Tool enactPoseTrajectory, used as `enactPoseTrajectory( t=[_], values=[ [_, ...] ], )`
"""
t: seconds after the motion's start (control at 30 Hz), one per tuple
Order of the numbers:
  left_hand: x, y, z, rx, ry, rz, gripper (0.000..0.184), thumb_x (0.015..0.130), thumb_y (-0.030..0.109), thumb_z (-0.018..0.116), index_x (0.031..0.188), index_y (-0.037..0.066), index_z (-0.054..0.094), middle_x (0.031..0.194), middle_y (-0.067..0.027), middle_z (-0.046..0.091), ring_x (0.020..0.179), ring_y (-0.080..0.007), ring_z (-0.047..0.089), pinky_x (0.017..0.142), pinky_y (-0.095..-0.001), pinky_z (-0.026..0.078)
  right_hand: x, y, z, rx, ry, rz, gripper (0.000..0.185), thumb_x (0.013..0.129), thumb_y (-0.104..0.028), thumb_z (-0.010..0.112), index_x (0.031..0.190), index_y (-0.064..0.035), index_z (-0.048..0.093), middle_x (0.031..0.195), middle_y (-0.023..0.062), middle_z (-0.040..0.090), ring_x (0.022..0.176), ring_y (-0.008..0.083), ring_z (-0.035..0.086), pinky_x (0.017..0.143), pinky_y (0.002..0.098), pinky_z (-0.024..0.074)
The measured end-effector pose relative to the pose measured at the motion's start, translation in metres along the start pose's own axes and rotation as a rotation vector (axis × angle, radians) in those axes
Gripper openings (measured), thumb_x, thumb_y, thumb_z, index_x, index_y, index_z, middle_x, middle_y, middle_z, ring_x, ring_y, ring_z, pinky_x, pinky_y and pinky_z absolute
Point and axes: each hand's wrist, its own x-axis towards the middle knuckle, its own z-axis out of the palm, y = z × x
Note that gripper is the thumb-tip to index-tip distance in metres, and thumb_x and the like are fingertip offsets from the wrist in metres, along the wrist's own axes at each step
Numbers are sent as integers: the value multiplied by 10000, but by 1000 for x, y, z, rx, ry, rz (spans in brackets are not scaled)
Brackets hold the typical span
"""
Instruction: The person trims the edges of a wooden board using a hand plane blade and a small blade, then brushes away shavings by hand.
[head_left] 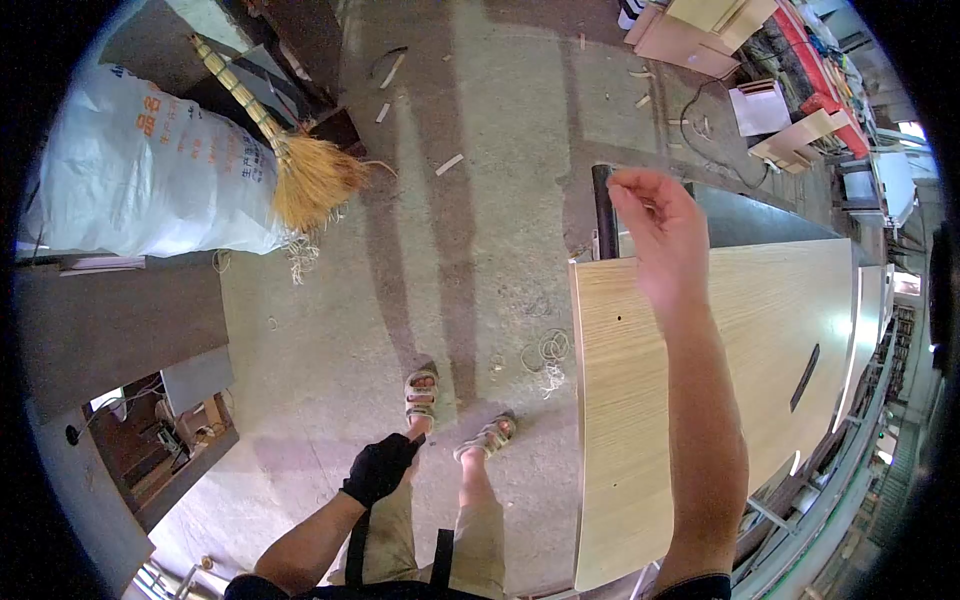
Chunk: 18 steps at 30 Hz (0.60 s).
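Note:
My left hand (382, 470), in a black glove, hangs low in front of my legs. Its fingers look curled closed, and whatever may be inside them is hidden. My bare right hand (662, 225) is raised over the far end of a light wood-grain panel (630, 400), thumb and fingers pinched together. Anything between those fingertips is too small or hidden to make out. Just left of the fingertips stands a black bar-like handle (604, 212). The panel carries a dark slot (805, 378) and small dark holes.
A straw broom (315, 180) leans on a big white sack (170, 170) at upper left. Below the sack is a grey cabinet-like board (120, 320). Scraps and string (548, 358) lie on the concrete floor (480, 200). Cardboard (690, 40) and a cable are at upper right.

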Motion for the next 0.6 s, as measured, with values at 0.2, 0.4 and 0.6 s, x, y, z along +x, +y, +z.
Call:
enactPoseTrajectory(
  t=[0.2,0.4,0.6],
  values=[
    [2,-3,1,-58,-26,9,235,969,221,555,1171,126,626,970,-160,640,830,-365,662,660,-476,530,-14,-7,-19,-114,-420,-198,216,892,-157,714,1060,-24,683,935,111,726,891,236,696,780,337,532],
    [15,2,3,6,13,62,307,864,49,575,1155,92,664,936,-113,642,836,-308,677,716,-402,547,-17,7,-10,-276,-330,-30,238,918,-186,693,1092,-26,670,919,111,722,873,251,694,793,348,532],
    [68,59,-56,-312,294,106,276,967,179,574,1216,122,678,1045,-154,694,1009,-322,669,805,-389,554,-62,16,-53,-384,211,24,337,965,-204,646,1242,-16,607,1248,148,635,1160,302,598,1000,384,456]
  ],
)
